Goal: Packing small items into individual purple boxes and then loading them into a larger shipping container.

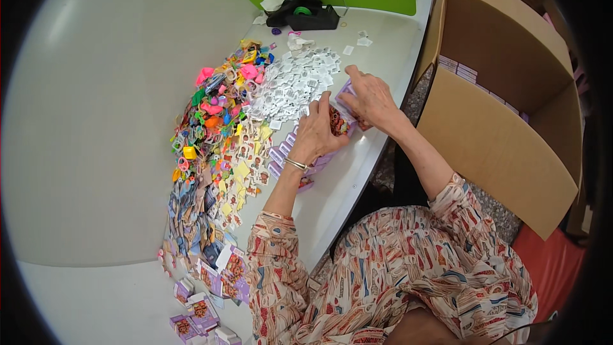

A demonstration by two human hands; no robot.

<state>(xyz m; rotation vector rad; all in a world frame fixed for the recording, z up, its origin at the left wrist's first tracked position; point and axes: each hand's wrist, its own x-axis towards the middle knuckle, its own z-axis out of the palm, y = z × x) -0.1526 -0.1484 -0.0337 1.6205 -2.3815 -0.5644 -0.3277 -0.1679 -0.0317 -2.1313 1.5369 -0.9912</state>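
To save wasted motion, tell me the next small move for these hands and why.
Probably steady the purple box with the left hand while the right hand presses its far end: both hands are on it, and the right one lies closer to that end. Whether a flap stands open there is too small to tell.

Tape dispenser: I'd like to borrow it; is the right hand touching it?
Apart: the head view shows tabletop between the right hand and tape dispenser.
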